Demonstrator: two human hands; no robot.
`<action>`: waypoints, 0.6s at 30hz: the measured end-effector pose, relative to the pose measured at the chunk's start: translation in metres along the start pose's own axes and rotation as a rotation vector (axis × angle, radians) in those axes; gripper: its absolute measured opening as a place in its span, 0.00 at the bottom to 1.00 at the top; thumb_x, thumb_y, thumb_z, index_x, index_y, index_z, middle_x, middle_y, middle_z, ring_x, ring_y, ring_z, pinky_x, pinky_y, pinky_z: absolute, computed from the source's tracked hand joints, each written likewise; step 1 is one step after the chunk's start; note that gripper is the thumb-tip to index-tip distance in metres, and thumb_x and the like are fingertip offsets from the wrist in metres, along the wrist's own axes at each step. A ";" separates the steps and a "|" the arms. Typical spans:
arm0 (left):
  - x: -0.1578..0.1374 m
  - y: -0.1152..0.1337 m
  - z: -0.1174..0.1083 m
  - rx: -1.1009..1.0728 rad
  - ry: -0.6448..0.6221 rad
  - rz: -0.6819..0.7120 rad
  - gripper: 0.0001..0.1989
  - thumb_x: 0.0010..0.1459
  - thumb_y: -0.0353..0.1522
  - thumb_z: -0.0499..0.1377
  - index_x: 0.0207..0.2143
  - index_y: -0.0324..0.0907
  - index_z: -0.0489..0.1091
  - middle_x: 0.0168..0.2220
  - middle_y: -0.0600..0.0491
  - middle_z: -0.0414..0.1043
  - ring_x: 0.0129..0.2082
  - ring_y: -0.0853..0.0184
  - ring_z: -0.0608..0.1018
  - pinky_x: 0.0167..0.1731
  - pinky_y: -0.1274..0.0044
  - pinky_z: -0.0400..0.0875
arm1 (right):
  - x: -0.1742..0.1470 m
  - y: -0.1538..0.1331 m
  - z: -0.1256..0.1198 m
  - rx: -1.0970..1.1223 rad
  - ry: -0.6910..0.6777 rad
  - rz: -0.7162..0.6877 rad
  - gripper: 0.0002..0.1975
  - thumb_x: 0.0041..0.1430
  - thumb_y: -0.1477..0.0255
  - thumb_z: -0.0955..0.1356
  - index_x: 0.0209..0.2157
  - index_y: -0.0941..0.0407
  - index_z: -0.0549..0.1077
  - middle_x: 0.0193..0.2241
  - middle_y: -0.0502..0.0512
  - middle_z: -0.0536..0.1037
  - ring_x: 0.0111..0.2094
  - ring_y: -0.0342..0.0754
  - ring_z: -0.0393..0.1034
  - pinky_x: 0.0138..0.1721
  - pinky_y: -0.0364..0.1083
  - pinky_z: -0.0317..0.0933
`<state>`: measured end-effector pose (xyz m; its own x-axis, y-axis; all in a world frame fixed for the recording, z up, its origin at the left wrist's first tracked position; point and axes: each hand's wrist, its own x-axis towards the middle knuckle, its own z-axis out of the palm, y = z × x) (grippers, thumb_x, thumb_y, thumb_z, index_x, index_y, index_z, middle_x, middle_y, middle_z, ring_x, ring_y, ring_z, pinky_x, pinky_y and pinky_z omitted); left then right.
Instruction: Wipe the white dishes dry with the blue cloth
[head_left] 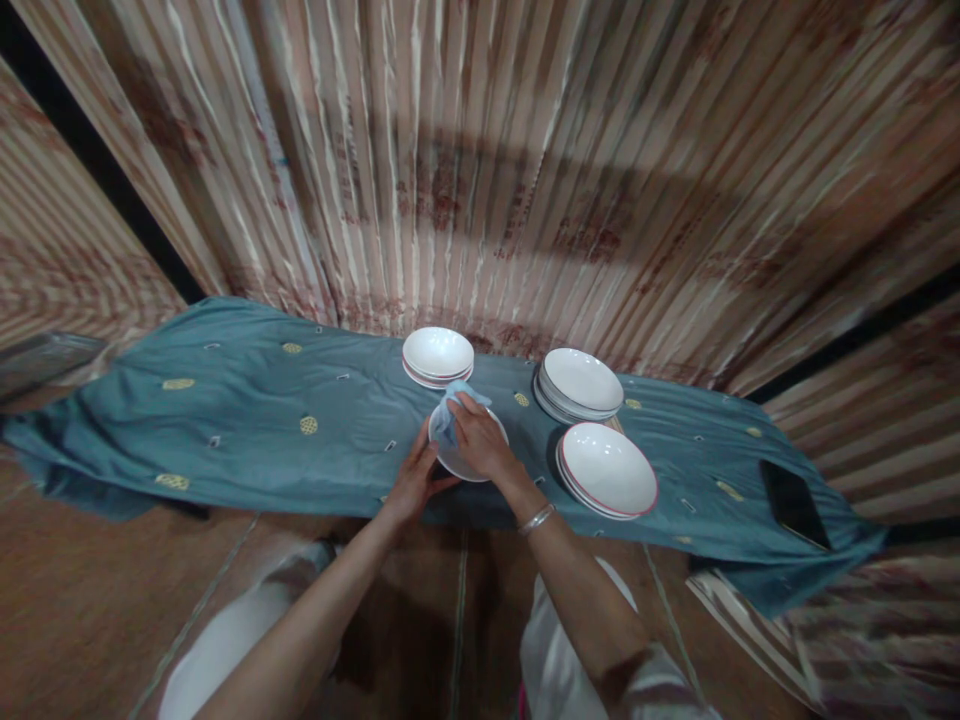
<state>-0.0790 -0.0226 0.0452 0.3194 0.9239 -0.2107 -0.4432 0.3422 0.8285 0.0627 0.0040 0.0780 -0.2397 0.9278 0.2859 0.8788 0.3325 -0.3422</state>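
A white bowl is tilted at the front of the table, gripped at its left rim by my left hand. My right hand presses a light blue cloth against the inside of that bowl, near its far left rim. Just behind it stands a short stack of white bowls. To the right is a stack of white plates with dark rims. Nearer to me, a stack of white plates with red rims stands close to the front edge.
Everything rests on a long table with a teal patterned cloth. A black phone lies near the right end. Pleated curtains hang right behind the table, with dark poles slanting at both sides. A tiled floor shows below.
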 end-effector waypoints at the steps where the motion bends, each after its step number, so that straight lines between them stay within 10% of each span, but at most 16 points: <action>1: 0.000 0.000 0.000 0.003 -0.002 0.000 0.32 0.58 0.40 0.60 0.63 0.58 0.55 0.67 0.53 0.53 0.65 0.52 0.59 0.45 0.58 0.75 | 0.000 0.002 -0.001 -0.047 -0.003 0.014 0.22 0.62 0.81 0.57 0.57 0.62 0.65 0.59 0.67 0.65 0.58 0.53 0.62 0.59 0.53 0.56; 18: -0.004 0.008 0.006 0.000 0.027 -0.014 0.31 0.57 0.39 0.60 0.62 0.58 0.58 0.66 0.52 0.54 0.64 0.50 0.60 0.45 0.56 0.75 | -0.036 0.024 -0.025 -0.399 -0.137 0.204 0.15 0.63 0.81 0.59 0.45 0.63 0.73 0.45 0.66 0.73 0.47 0.52 0.66 0.53 0.50 0.58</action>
<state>-0.0784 -0.0247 0.0557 0.3033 0.9232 -0.2361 -0.4390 0.3553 0.8252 0.1029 -0.0253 0.0818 -0.0738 0.9902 0.1186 0.9972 0.0744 -0.0003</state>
